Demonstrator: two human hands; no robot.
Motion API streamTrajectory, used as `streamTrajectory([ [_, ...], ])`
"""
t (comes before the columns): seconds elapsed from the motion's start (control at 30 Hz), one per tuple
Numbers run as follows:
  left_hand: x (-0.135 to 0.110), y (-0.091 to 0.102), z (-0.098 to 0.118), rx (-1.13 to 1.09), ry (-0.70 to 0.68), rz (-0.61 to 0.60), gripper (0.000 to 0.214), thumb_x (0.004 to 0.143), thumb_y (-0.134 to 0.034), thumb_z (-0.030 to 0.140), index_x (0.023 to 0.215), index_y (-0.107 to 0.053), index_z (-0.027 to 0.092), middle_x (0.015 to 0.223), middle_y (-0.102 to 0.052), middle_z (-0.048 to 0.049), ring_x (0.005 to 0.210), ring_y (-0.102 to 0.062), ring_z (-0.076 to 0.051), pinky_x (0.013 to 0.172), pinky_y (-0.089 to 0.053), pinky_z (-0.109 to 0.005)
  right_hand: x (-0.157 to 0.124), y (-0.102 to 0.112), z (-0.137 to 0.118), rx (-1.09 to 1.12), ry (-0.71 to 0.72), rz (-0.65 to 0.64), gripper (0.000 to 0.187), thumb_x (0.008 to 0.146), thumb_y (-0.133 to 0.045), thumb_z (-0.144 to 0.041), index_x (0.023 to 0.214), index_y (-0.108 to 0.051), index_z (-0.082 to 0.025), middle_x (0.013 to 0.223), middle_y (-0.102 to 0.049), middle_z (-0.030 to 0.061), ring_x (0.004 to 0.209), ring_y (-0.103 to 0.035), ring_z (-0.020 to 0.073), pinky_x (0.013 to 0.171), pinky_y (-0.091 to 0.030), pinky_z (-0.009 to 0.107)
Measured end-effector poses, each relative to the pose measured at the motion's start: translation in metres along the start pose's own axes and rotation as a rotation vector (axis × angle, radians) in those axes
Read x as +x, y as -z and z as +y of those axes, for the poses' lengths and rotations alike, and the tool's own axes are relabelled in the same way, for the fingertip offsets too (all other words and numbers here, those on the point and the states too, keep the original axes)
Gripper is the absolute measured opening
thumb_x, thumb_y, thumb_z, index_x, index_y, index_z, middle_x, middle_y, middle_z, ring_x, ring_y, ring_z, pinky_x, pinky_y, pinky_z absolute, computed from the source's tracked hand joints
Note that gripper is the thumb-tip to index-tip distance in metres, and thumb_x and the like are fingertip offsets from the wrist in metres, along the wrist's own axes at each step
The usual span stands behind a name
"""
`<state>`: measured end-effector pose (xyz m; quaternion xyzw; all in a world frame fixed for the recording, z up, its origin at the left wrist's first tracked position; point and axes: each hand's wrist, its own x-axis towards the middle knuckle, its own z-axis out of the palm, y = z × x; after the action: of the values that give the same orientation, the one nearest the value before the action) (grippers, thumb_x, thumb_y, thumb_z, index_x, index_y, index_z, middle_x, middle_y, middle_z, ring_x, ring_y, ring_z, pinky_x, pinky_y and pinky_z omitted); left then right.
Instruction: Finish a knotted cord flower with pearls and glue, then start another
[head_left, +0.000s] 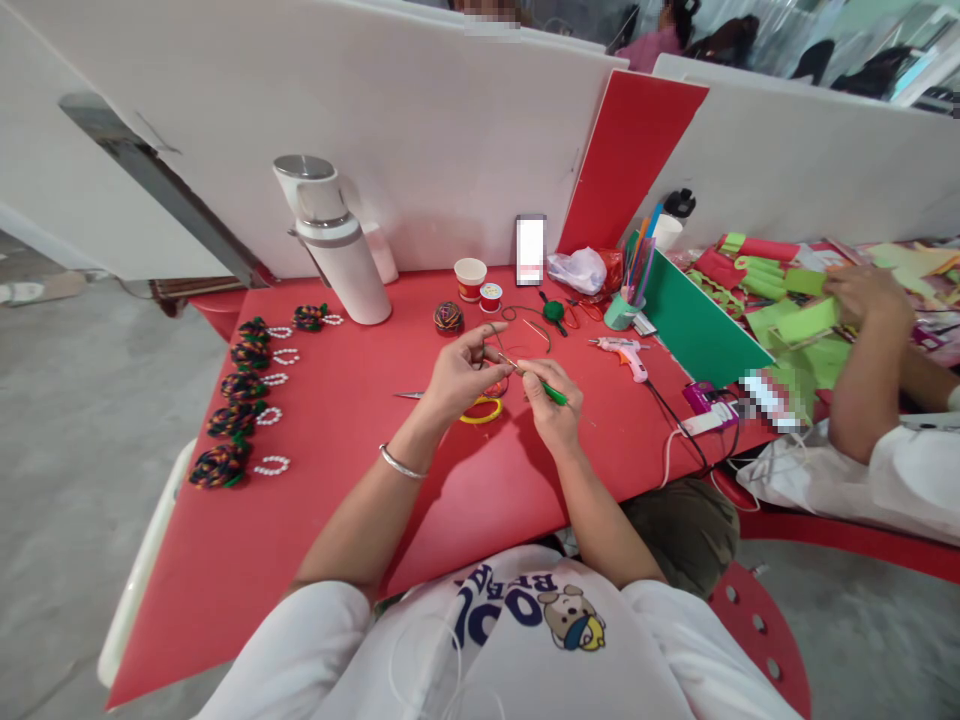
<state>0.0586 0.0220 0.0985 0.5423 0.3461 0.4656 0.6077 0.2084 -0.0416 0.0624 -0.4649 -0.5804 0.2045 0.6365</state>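
My right hand [551, 400] pinches a crochet hook with a green handle [553, 393], its metal tip pointing left towards my left hand [459, 375]. The fingers of my left hand are pinched on a dark strand of yarn [525, 318] that loops back across the red table [337, 470] to a green yarn ball [554, 310]. Both hands hover just above a yellow ring [484, 410] lying on the table. A silver bangle sits on my left wrist.
Several multicoloured yarn flowers with pearl loops [240, 405] line the table's left side. A white flask [337, 245], paper cup [470, 278], thread spool [490, 296], yarn ball [448, 318], phone [530, 248], glue gun [624, 352] and pen cup [626, 305] stand behind. Another person's arm [862, 350] works with green paper at right.
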Motion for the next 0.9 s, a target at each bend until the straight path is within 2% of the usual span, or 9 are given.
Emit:
streamTrajectory([
  [0.13, -0.001, -0.005, -0.003, 0.065, -0.041, 0.048, 0.076, 0.064, -0.08, 0.016, 0.138, -0.063, 0.013, 0.069, -0.069, 0.0023, 0.048, -0.045, -0.005, 0.047, -0.034, -0.019, -0.002, -0.003, -0.003, -0.006, 0.013, 0.004, 0.019, 0.099, -0.063, -0.036, 0.103, -0.078, -0.025, 0.097, -0.075, 0.004, 0.084, -0.071, 0.0156, 0.078, -0.061, 0.032],
  [0.23, -0.003, -0.012, -0.005, 0.092, -0.063, 0.109, 0.079, 0.064, -0.078, 0.015, 0.141, -0.061, 0.012, 0.069, -0.069, 0.0031, 0.044, -0.036, -0.002, 0.044, -0.026, -0.019, -0.002, -0.006, -0.002, -0.14, 0.074, 0.074, 0.02, 0.101, -0.061, -0.034, 0.107, -0.077, -0.024, 0.1, -0.074, 0.0052, 0.093, -0.071, 0.0169, 0.085, -0.061, 0.033],
  [0.37, -0.006, -0.02, -0.006, -0.005, -0.019, 0.122, 0.08, 0.063, -0.079, 0.017, 0.14, -0.06, 0.01, 0.069, -0.07, 0.0024, 0.048, -0.045, -0.004, 0.048, -0.032, -0.018, -0.005, -0.012, 0.007, -0.334, 0.274, 0.16, 0.02, 0.1, -0.063, -0.03, 0.115, -0.077, -0.028, 0.1, -0.072, 0.0058, 0.096, -0.068, 0.0177, 0.086, -0.06, 0.035],
  [0.43, -0.007, -0.02, -0.004, -0.093, 0.044, 0.083, 0.081, 0.062, -0.081, 0.019, 0.14, -0.059, 0.008, 0.066, -0.068, 0.0028, 0.051, -0.051, -0.006, 0.05, -0.037, -0.019, -0.007, -0.014, 0.011, -0.35, 0.354, 0.186, 0.023, 0.1, -0.064, -0.025, 0.119, -0.076, -0.03, 0.102, -0.072, 0.0058, 0.097, -0.068, 0.0181, 0.085, -0.059, 0.036],
  [0.5, -0.006, -0.017, -0.002, -0.158, 0.1, 0.046, 0.082, 0.061, -0.084, 0.021, 0.138, -0.059, 0.008, 0.064, -0.067, 0.0035, 0.049, -0.052, -0.007, 0.049, -0.036, -0.019, -0.008, -0.014, 0.013, -0.331, 0.398, 0.183, 0.027, 0.099, -0.065, -0.023, 0.122, -0.075, -0.032, 0.104, -0.073, 0.0057, 0.099, -0.068, 0.0187, 0.086, -0.06, 0.037],
  [0.67, -0.005, -0.004, 0.004, -0.17, 0.134, -0.025, 0.081, 0.06, -0.091, 0.023, 0.135, -0.063, 0.009, 0.059, -0.064, 0.0049, 0.042, -0.046, -0.005, 0.043, -0.026, -0.018, 0.001, 0.002, 0.011, -0.15, 0.414, 0.029, 0.032, 0.098, -0.067, -0.021, 0.126, -0.074, -0.036, 0.104, -0.074, 0.0033, 0.099, -0.069, 0.0181, 0.086, -0.06, 0.035],
  [0.8, -0.004, 0.006, 0.005, -0.124, 0.166, -0.119, 0.071, 0.062, -0.09, 0.019, 0.129, -0.067, 0.01, 0.065, -0.07, -0.0002, 0.053, -0.061, -0.011, 0.049, -0.038, -0.019, 0.013, 0.022, 0.009, -0.071, 0.392, -0.143, 0.027, 0.098, -0.069, -0.026, 0.122, -0.076, -0.037, 0.109, -0.076, 0.0025, 0.101, -0.07, 0.0183, 0.088, -0.059, 0.036],
  [0.9, -0.003, 0.012, 0.003, -0.092, 0.198, -0.191, 0.067, 0.063, -0.088, 0.015, 0.127, -0.068, 0.011, 0.068, -0.071, -0.002, 0.056, -0.063, -0.012, 0.052, -0.041, -0.02, 0.02, 0.035, 0.009, -0.055, 0.379, -0.262, 0.023, 0.096, -0.071, -0.028, 0.118, -0.077, -0.035, 0.11, -0.078, 0.003, 0.102, -0.07, 0.0193, 0.091, -0.058, 0.039],
])
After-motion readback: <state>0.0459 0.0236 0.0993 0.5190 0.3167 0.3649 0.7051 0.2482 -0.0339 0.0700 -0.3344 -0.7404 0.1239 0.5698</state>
